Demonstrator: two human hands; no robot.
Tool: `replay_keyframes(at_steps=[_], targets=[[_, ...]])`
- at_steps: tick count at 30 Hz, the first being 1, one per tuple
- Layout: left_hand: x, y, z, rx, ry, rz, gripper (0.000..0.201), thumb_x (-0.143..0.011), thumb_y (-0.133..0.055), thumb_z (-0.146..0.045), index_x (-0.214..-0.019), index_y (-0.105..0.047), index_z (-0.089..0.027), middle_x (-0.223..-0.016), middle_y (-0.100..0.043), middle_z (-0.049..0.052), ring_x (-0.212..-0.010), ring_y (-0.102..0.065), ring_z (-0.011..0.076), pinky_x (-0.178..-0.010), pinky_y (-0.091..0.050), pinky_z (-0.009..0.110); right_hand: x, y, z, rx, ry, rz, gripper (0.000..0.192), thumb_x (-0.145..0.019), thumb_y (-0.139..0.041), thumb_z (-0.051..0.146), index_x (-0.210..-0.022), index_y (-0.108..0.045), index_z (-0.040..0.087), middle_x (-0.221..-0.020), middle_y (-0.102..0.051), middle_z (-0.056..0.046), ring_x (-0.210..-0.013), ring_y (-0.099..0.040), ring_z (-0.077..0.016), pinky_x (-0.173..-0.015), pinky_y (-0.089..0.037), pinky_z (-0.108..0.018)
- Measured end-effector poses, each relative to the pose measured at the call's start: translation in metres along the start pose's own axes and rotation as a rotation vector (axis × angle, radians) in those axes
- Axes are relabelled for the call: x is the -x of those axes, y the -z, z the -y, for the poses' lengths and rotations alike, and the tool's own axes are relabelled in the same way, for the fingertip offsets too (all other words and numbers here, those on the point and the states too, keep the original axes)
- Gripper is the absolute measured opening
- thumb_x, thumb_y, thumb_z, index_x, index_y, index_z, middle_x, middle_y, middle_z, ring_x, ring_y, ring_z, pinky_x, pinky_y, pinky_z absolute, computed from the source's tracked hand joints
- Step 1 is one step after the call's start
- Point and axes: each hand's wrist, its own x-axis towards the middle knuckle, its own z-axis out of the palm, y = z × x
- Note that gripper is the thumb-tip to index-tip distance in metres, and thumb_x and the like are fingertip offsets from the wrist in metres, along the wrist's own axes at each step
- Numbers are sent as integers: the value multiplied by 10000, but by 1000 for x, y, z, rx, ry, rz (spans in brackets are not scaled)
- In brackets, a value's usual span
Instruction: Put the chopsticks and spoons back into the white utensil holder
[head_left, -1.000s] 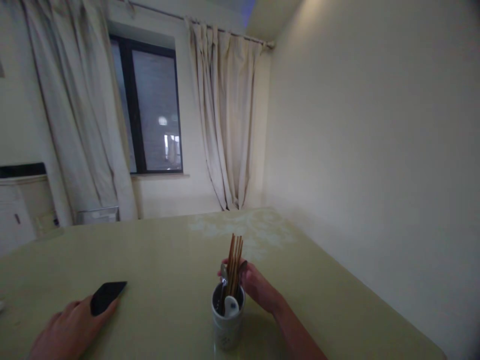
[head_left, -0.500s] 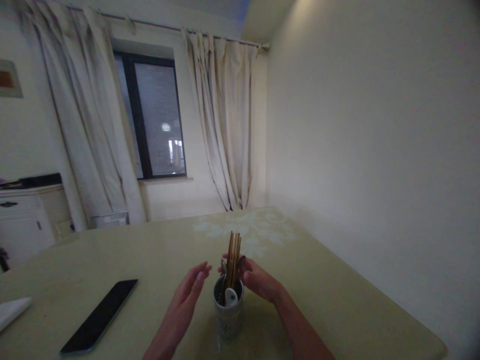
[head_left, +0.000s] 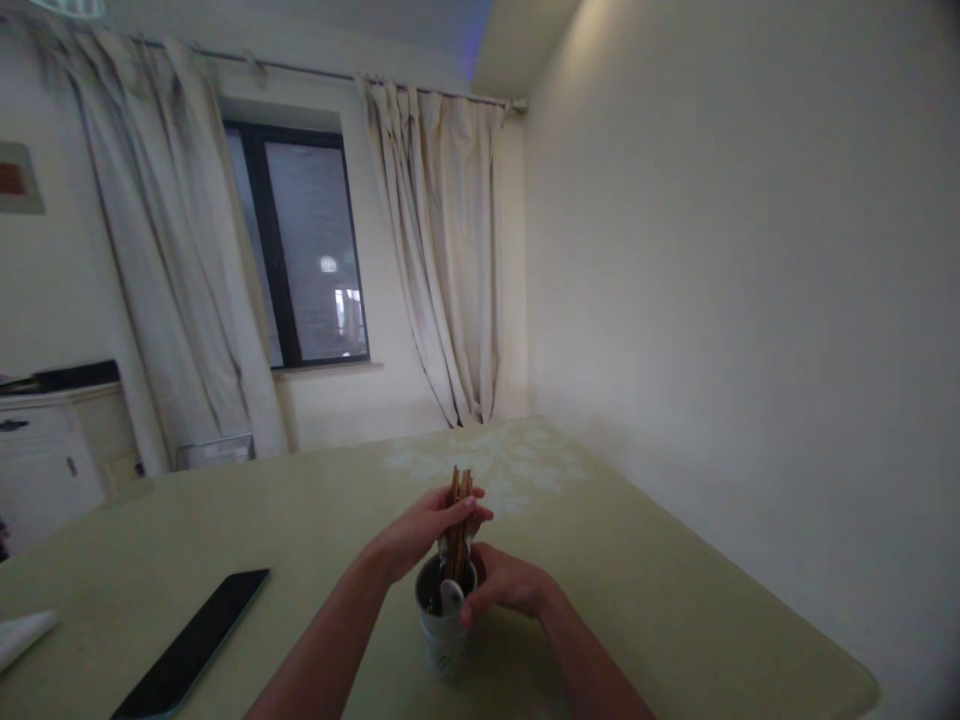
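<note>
A pale cylindrical utensil holder stands upright on the table in front of me. Several brown chopsticks rise out of it, with a white spoon leaning at its near rim. My left hand is wrapped round the upper part of the chopsticks, thumb across the near side. Lower down, my right hand grips the holder's right rim, its thumb on the outside. Metal spoons seen beside the chopsticks are now mostly covered by my left hand.
A black flat phone-like slab lies on the pale green table to the left. Beyond it, a white object is cut off by the frame. A wall runs along the table's right side.
My left hand has moved right and closed round the chopsticks. My right hand has come down from beside them onto the holder's rim. The view has shifted slightly.
</note>
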Motion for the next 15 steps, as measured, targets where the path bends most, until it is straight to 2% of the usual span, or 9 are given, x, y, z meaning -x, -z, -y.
replay_keyframes(at_steps=[2,6,10,12,15], targets=[[0,1,3,-28,0,-15,673,-745,-805,-650,-1178,-695,-146,-1095,-793,147,-967,-719,239,-849,-526,343,0,0,-1,-3,-7,-21,599,-498,-1011,389,-993,-778,146,-932,-746,-41,-937,-687,-259,-938,-479,-374],[2,4,1,-88,-77,-96,561,-845,-666,-694,-1017,-719,-162,-985,-800,103,-850,-712,212,-791,-518,326,2,-4,3,-7,-10,-32,618,-490,-1014,419,-997,-779,155,-909,-743,-31,-940,-690,-259,-938,-481,-377],[1,6,-11,-164,-181,-255,578,-874,-590,-723,-951,-736,-170,-1085,-791,126,-1060,-707,277,-951,-502,378,2,-7,7,-27,-9,-66,615,-481,-1014,369,-1011,-778,165,-904,-742,-22,-936,-676,-248,-905,-477,-356],[-2,7,-21,-85,-254,-347,567,-841,-628,-731,-918,-718,-177,-1064,-783,116,-1115,-693,291,-1021,-481,403,2,-7,6,-41,-13,-76,634,-465,-1016,348,-1024,-778,168,-901,-742,-19,-923,-673,-238,-895,-477,-345],[-1,16,-48,161,-396,-447,512,-796,-714,-701,-887,-643,-202,-836,-713,11,-926,-718,230,-966,-526,403,1,-6,1,-64,-34,-94,661,-429,-1026,347,-1015,-778,167,-890,-745,-23,-897,-676,-236,-869,-493,-342]])
